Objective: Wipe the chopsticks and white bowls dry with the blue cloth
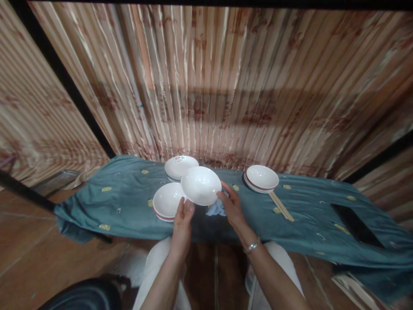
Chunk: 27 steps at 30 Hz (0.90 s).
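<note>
Both my hands hold one white bowl (201,185) above a low table covered by a teal cloth (129,202). My left hand (182,221) grips its near-left rim and my right hand (231,206) grips its right rim. A pale blue cloth (216,209) lies under my right hand; whether the hand also holds it is unclear. Beside the held bowl, to the left, stands a white bowl with a red-edged plate under it (166,200). Behind it sits a flowered plate (179,165).
A stack of white bowls with red rims (261,178) stands at the right, with wooden chopsticks (281,206) lying next to it. A black flat object (355,224) lies on the cloth further right. A pleated curtain (226,86) hangs right behind the table. My knees are under the near edge.
</note>
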{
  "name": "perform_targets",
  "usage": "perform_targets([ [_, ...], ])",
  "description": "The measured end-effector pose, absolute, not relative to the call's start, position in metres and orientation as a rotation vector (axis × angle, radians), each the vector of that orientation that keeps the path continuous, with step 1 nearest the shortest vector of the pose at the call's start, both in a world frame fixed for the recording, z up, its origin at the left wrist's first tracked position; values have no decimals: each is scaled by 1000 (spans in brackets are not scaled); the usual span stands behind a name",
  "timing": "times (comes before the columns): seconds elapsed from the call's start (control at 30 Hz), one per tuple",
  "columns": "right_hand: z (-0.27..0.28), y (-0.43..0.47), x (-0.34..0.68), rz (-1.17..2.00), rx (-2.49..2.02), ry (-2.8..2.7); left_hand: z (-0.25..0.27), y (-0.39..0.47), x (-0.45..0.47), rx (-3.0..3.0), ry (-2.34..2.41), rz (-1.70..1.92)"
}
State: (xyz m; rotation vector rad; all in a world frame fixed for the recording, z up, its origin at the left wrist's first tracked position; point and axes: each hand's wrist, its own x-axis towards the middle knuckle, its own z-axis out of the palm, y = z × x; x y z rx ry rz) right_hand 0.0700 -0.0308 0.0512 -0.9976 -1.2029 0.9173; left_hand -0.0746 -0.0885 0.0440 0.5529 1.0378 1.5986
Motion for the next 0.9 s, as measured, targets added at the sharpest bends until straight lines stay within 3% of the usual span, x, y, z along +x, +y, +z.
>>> perform_targets([
  [0.17,38,-33,93,928,-1042,-1118,49,-66,-47,386,779,1386],
  [0.43,9,-27,158,870,-1349,-1403,33,-40,-26,489,847,1184],
  [0.67,19,-32,187,550,-1510,-1254,10,-40,-22,567,961,1151],
  [0.9,16,-48,157,501,-1374,-1841,5,-41,-16,598,949,1075],
])
